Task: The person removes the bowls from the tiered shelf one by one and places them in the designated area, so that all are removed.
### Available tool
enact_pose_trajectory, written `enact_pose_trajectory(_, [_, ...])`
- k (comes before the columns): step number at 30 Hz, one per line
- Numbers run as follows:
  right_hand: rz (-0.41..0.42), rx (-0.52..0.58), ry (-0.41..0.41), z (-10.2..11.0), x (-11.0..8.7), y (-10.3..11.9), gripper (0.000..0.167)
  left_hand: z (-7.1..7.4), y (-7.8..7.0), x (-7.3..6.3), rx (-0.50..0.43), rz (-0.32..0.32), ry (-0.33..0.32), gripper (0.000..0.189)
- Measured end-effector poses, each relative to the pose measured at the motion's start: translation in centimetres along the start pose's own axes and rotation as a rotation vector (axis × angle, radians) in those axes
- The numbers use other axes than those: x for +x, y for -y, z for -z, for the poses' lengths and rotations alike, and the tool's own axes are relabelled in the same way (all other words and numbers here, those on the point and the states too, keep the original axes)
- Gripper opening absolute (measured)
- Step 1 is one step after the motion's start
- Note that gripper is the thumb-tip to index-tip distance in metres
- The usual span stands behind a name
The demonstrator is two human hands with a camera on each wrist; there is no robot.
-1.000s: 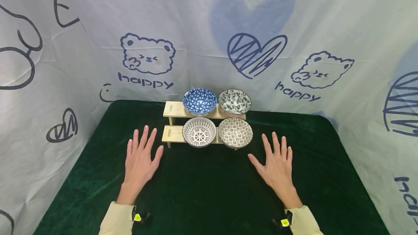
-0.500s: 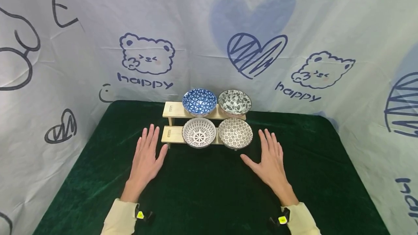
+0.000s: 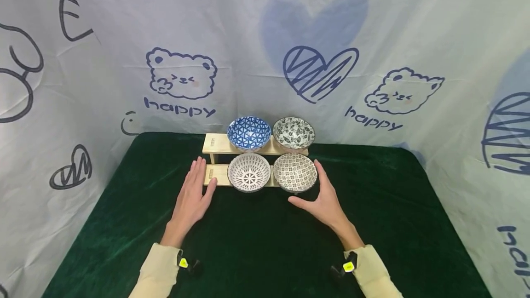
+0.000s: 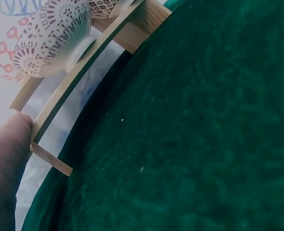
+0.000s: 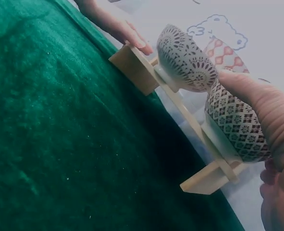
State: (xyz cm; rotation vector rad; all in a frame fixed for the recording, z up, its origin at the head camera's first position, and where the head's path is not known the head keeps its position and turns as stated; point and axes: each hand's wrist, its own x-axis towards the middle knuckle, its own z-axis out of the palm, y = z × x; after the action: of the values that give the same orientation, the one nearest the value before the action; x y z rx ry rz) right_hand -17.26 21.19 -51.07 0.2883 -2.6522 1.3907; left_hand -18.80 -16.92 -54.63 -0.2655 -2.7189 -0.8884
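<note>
At the left hand [image 3: 191, 202], I note a stand [image 3: 217, 175] of smooth, matt wood; at the right hand [image 3: 326, 201], a bowl [image 3: 295, 172] of smooth, ceramic-looking finish; beneath both, a velvety cloth [image 3: 256, 247] with soft sheen; beyond, a matt, creased backdrop [image 3: 244, 26]

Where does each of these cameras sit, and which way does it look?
Head: worn on the head, facing forward and down at the wooden stand; the left hand, right hand and pale sleeves show.
Left wrist: on that wrist, looking low past the stand's left end toward the fan-patterned bowl; part of the left hand shows.
Right wrist: on that wrist, looking across the stand from its right; the right hand is close, the left hand beyond.
Shared: both wrist views show the fan-patterned bowl.
</note>
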Motion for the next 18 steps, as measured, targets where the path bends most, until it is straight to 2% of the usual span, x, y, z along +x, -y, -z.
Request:
enact_pose_trajectory(8, [-0.011,0.143,-0.009,-1.1,1.1,0.1,0.121,-0.4,0.4,0.0,-0.135,0.064,0.008,0.072])
enact_pose_trajectory(14, [-0.019,0.189,-0.033,-1.4,1.6,0.3,0.122,-1.0,1.1,0.1,-0.283,0.075,-0.003,0.070])
enact_pose_trajectory(18, [-0.028,0.202,-0.040,-1.4,1.6,0.3,0.121,-1.2,1.5,0.1,-0.348,0.081,-0.012,0.069])
